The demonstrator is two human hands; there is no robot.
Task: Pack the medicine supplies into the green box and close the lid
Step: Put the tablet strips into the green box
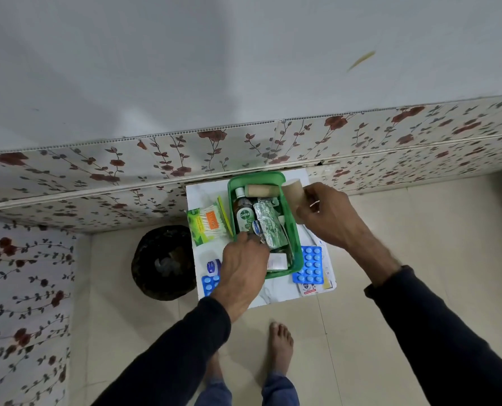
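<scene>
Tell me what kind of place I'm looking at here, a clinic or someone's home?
Most likely a home, not a clinic. The person stands barefoot on a tiled floor, the lower wall wears flowered covering, and the green box sits on a small white table low by the wall.

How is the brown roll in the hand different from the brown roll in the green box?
The roll in the right hand is held up over the green box edge, tilted; the roll in the box lies flat on its side at the far end. The held one shows its round end towards us; the boxed one shows its long side. Both are the same tan colour.
</scene>
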